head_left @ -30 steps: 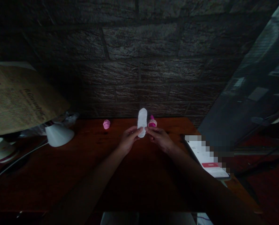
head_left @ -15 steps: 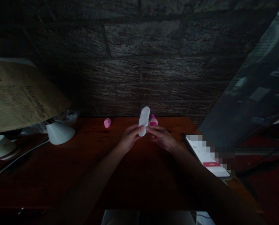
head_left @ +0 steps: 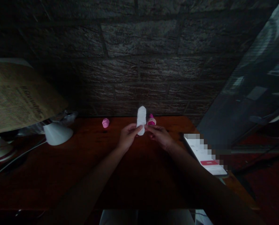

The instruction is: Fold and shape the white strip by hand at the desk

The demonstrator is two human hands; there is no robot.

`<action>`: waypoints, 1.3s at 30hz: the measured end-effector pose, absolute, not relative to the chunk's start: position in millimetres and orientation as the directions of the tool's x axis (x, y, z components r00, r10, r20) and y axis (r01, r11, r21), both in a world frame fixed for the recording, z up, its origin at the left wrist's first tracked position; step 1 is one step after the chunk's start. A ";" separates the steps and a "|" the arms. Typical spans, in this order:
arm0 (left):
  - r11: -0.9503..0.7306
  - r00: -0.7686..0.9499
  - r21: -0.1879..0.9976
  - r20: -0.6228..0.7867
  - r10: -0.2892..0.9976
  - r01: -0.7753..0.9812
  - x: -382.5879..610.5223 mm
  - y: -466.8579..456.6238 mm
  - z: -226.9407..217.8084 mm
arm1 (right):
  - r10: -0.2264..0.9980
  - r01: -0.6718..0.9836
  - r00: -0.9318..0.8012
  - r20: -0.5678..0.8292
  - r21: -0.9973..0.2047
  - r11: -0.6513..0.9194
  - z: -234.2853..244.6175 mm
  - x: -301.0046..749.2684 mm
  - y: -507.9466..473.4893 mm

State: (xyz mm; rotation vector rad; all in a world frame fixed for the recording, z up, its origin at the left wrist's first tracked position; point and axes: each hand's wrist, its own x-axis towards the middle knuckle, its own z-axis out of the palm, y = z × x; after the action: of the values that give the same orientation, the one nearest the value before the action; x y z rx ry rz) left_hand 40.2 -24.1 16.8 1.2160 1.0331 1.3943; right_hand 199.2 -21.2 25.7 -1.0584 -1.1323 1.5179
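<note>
A long white oval piece (head_left: 141,119) stands upright above the far middle of the dark red table (head_left: 87,175). My left hand (head_left: 127,139) pinches its lower end from the left. My right hand (head_left: 160,136) pinches the same end from the right, fingertips meeting at the piece. Just behind the white piece sits a small pink object (head_left: 151,121), partly hidden by it. A second pink lump (head_left: 105,122) lies on the table to the left, apart from both hands.
A white lamp head (head_left: 56,133) with its arm rests at the left, under a brown printed paper (head_left: 17,100). A phone with a lit screen (head_left: 206,157) leans at the right table edge. A dark brick wall (head_left: 139,62) closes the back.
The white piece has swung from a slight rightward lean back to upright. Both hands keep their grip in nearly the same place.
</note>
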 end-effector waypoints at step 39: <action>-0.247 0.005 0.969 0.247 0.969 0.013 41.2 -21.5 7.2 | 0.991 -0.078 -0.123 -0.056 -0.995 -0.066 27.4 196.7 -24.0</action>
State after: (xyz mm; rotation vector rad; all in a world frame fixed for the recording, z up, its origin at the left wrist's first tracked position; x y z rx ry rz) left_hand 41.2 -21.5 7.2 1.4031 1.0875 1.3819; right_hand 196.7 -24.0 27.4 -1.1322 -1.2062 1.3813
